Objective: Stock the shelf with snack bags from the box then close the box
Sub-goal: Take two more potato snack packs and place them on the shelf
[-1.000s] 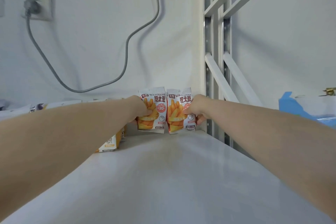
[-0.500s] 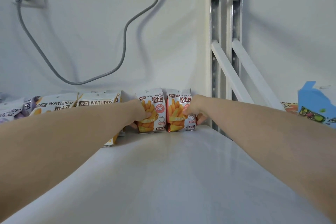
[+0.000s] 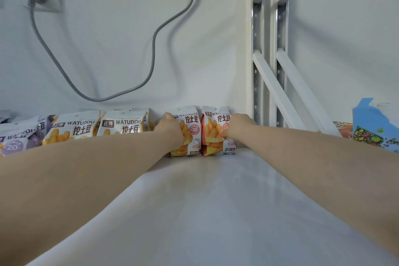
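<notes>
Two small snack bags stand upright side by side at the back of the white shelf point(image 3: 216, 201), against the wall. My left hand point(image 3: 170, 129) grips the left bag point(image 3: 192, 134), which is white with orange fries printed on it. My right hand point(image 3: 237, 125) grips the right bag point(image 3: 212, 134), which is orange-red. Both bags rest on the shelf surface and touch each other. The box is not in view.
More bags of the same brand point(image 3: 121, 125) and a purple one point(image 3: 15, 140) line the shelf's back to the left. The white shelf upright point(image 3: 267, 60) rises just right of the bags. A blue package point(image 3: 375, 127) sits at far right. A grey cable point(image 3: 151, 54) hangs on the wall.
The two bags have settled lower onto the shelf against the wall. The view has shifted, which brings the row of bags on the left into sight. Both hands stay on the bags.
</notes>
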